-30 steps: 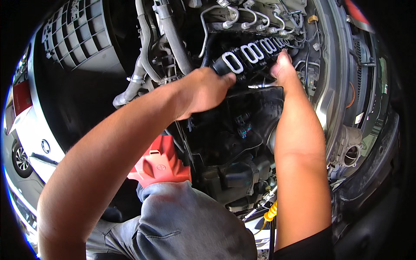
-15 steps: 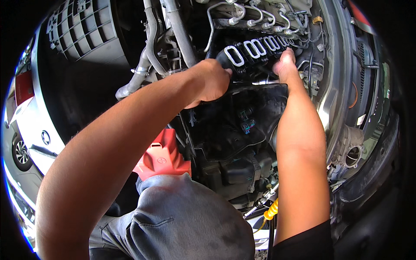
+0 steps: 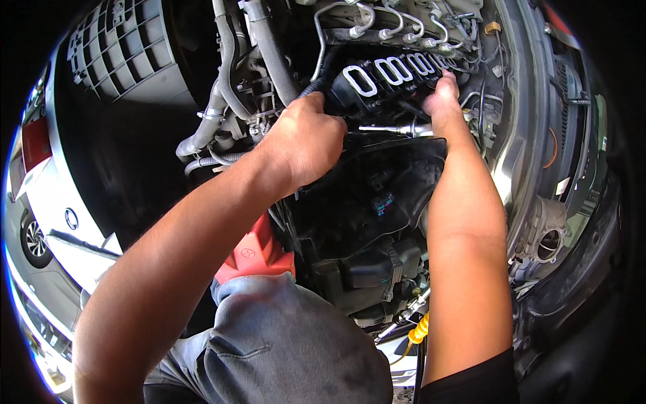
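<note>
A long black intake manifold (image 3: pixel 393 71) with pale oval port gaskets lies tilted in the engine bay. At its far right end is my right hand (image 3: pixel 443 101), slightly blurred, its fingers closed about that end and partly hidden. My left hand (image 3: pixel 308 138) is closed, knuckles up, just off the manifold's near left end, beside a black corrugated hose (image 3: pixel 313 87). Whatever sits inside its curled fingers is hidden from view. Between the hands, below the manifold, a shiny metal bar (image 3: pixel 397 129) like a socket extension lies by a black plastic cover (image 3: pixel 363 188).
Curved metal fuel lines (image 3: pixel 387 30) run above the manifold. Grey pipes (image 3: pixel 269 54) stand to the left. A red plastic piece (image 3: pixel 256 252) sits close to my body. A yellow handle (image 3: pixel 418 328) and a metal throttle-like housing (image 3: pixel 545 236) are on the right.
My left hand has moved left and a little nearer, away from the manifold's end, exposing more of the metal bar. The right hand stays at the far end. The view has shifted slightly.
</note>
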`<state>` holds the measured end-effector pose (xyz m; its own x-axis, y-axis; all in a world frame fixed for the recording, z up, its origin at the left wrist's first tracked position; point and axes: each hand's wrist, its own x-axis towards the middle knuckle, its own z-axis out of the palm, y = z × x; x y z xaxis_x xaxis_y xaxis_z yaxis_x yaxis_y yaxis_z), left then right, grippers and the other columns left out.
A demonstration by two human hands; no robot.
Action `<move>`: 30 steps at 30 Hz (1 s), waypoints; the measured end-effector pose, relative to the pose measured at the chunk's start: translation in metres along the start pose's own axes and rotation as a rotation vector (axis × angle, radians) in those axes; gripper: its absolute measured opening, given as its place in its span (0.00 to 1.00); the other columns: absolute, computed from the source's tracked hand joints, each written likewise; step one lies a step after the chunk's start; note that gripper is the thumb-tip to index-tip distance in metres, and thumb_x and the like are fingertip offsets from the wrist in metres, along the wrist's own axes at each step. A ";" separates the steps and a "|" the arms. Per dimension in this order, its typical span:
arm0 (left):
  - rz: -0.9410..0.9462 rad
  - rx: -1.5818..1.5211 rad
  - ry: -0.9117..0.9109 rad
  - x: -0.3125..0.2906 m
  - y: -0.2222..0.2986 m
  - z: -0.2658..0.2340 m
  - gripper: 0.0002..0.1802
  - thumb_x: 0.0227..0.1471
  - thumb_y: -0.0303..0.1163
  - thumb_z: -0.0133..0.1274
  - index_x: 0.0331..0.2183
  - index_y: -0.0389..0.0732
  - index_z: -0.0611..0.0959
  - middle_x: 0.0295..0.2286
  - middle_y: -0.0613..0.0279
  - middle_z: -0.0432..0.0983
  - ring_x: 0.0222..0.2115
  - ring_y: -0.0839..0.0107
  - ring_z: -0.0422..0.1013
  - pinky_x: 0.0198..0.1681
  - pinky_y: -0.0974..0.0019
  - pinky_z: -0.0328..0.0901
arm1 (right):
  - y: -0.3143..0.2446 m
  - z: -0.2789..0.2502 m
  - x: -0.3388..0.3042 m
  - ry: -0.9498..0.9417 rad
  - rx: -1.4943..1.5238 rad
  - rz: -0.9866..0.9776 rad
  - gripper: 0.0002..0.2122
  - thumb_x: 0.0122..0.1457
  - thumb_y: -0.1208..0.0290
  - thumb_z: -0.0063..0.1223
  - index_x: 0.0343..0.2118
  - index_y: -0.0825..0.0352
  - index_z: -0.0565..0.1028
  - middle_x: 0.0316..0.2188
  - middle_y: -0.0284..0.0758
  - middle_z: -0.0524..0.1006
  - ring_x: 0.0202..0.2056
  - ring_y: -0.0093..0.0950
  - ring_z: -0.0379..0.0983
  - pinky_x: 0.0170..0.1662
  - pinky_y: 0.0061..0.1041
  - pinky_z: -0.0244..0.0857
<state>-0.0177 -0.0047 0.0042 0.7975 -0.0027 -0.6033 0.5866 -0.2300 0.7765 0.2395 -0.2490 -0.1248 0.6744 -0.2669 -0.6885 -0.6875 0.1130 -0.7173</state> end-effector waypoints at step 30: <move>-0.324 -0.355 -0.159 0.072 0.064 -0.071 0.30 0.62 0.55 0.50 0.45 0.34 0.77 0.39 0.60 0.72 0.29 0.73 0.75 0.15 0.79 0.59 | 0.021 0.090 -0.305 -0.731 -1.645 -0.419 0.20 0.63 0.55 0.51 0.38 0.74 0.79 0.36 0.52 0.81 0.43 0.48 0.79 0.50 0.44 0.71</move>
<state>0.0870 0.0498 0.0234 0.5514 -0.1400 -0.8224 0.8342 0.1014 0.5421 0.0443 -0.0791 0.0605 0.5086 0.4398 -0.7402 0.3011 -0.8963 -0.3257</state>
